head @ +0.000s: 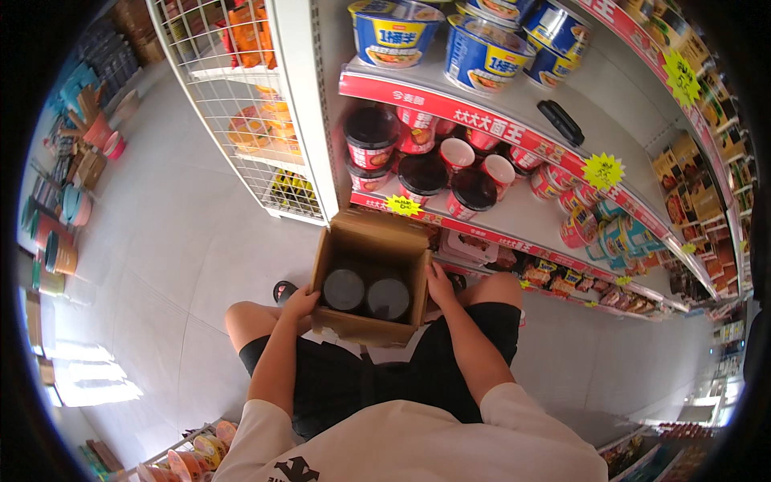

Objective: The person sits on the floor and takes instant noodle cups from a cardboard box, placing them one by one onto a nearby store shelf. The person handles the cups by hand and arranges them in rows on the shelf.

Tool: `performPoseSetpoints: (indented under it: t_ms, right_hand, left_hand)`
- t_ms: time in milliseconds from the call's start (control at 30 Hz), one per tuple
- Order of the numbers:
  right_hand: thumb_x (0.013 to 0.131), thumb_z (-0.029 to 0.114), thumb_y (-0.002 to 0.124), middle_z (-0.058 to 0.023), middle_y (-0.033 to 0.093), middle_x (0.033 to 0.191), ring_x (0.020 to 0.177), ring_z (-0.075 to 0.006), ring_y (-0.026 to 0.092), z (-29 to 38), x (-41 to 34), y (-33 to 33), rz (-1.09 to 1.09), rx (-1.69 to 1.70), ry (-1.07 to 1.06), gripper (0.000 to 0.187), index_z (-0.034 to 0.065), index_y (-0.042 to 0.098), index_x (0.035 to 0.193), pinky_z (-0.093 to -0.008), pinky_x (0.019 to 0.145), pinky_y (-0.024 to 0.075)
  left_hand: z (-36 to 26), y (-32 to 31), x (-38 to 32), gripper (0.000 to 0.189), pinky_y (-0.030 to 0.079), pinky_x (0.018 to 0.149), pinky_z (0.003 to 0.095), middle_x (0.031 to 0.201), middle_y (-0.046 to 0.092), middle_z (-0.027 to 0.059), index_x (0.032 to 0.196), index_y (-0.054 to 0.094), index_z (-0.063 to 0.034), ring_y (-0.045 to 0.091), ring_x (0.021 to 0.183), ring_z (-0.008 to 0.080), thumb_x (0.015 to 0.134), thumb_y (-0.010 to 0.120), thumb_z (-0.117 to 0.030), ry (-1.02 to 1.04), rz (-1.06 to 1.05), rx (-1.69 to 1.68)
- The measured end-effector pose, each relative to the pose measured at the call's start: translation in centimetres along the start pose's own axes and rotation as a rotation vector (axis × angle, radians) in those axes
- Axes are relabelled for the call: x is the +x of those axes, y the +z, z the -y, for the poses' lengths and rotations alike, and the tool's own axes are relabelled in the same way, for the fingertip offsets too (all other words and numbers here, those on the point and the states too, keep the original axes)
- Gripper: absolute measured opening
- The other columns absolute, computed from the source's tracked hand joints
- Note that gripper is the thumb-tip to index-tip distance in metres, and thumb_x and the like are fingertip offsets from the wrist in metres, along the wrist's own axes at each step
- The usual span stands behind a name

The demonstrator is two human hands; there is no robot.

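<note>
Between my knees is an open cardboard box (pixel 367 331), its flaps spread outward. My left hand (pixel 299 303) grips the box's left wall with the thumb over the rim. On the opposite side my right hand (pixel 440 283) holds the right wall near its upper corner. Down inside the box stand two round tubs, a left dark-lidded tub (pixel 344 290) and a right dark-lidded tub (pixel 388 299), side by side at the near end. The far end of the box interior is in shadow.
Ahead, a shelf rack carries red noodle cups with black lids (pixel 423 175), blue instant noodle tubs (pixel 394 36) and a black plastic object (pixel 561 122). A wire-mesh shelf side (pixel 241 120) rises at the left. More noodle tubs (pixel 187 461) stand behind me at lower left.
</note>
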State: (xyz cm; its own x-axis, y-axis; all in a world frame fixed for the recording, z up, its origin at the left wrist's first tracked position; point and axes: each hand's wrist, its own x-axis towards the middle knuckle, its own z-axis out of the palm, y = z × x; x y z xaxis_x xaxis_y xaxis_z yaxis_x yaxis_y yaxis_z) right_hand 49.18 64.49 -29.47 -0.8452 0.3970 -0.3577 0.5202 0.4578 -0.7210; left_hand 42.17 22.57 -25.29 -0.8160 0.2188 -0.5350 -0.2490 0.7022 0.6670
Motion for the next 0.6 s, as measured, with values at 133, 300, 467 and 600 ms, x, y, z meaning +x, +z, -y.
performPoseSetpoints:
  t_ms: [133,300,467,600]
  right_hand:
    - [0.091,0.083,0.028,-0.0178,0.052,0.143,0.111,-0.0353,0.062,-1.0,-1.5,2.4,0.275,0.284,0.403,0.094,0.0171,0.033,0.157,-0.0469,0.088,0.0513]
    - [0.087,0.088,0.025,-0.0179,0.045,0.15,0.128,-0.0366,0.051,-1.6,0.0,1.7,0.548,0.609,0.631,0.101,0.0141,0.034,0.156,-0.0528,0.085,0.0524]
    - [0.094,0.079,0.024,-0.0185,0.039,0.156,0.136,-0.0393,0.044,-3.9,-2.8,-1.2,0.203,0.189,0.474,0.093,0.0105,0.032,0.157,-0.0519,0.107,0.0399]
    - [0.097,0.072,0.029,-0.0184,0.042,0.153,0.136,-0.0365,0.045,-4.6,-0.4,1.4,-0.008,0.102,0.341,0.086,0.0054,0.037,0.152,-0.0472,0.109,0.0378]
  left_hand:
    - [3.2,0.9,2.7,0.075,0.045,0.102,0.04,0.127,0.064,0.0232,0.136,0.054,0.0043,0.059,0.121,0.0351,0.098,0.045,-0.06,-0.265,-0.161,-0.465]
    - [5.8,-1.2,7.6,0.088,0.041,0.108,0.0429,0.137,0.054,0.0329,0.139,0.046,0.0124,0.053,0.129,0.0402,0.091,0.053,-0.062,-0.235,-0.315,-0.336]
    - [0.6,1.7,5.6,0.078,0.049,0.099,0.0442,0.124,0.063,0.0312,0.129,0.056,0.0118,0.062,0.117,0.0418,0.082,0.072,-0.049,-0.461,-0.639,-0.264]
    - [2.3,-1.7,2.8,0.07,0.052,0.092,0.0379,0.114,0.068,0.0254,0.129,0.058,0.0091,0.067,0.104,0.0304,0.082,0.077,-0.04,-0.245,-0.658,-0.721]
